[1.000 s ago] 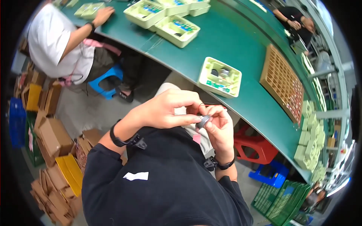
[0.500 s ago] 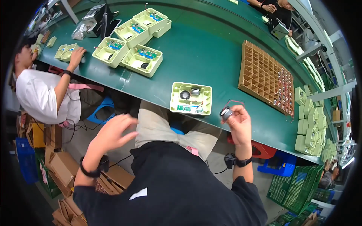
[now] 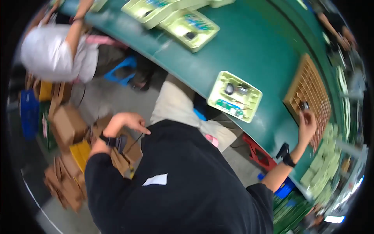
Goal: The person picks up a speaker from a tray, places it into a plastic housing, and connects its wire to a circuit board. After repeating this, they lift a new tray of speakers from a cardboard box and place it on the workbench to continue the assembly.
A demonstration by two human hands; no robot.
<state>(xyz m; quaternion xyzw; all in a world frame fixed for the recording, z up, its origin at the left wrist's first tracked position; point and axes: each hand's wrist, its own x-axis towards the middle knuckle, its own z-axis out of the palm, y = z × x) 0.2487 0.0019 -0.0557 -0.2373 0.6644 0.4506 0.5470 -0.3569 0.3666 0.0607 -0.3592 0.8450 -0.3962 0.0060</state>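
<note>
My right hand (image 3: 307, 124) is over the near edge of a brown cardboard divider tray (image 3: 309, 80), fingertips pinched on a small round black-and-silver part (image 3: 304, 105). Several far-right cells of this tray hold reddish bits, too blurred to make out. My left hand (image 3: 132, 121) hangs in front of my torso, away from the table; it holds nothing visible, its index finger stretched out and the others loosely bent. Between the hands, on the table edge, lies a pale green plastic housing (image 3: 254, 111) containing a black round part (image 3: 229, 89), a dark cylinder (image 3: 243, 90) and a green circuit board (image 3: 230, 107).
More pale green housings (image 3: 191, 29) with boards stand at the back left of the green table (image 3: 257, 50). Stacked green housings (image 3: 321, 165) fill the right end. A co-worker in white (image 3: 58, 52) sits at left. Cardboard boxes (image 3: 68, 121) lie on the floor.
My right hand has carried the round part rightward from beside the housing to the divider tray. My left hand has drawn back toward my torso. The whole view has turned and is blurred.
</note>
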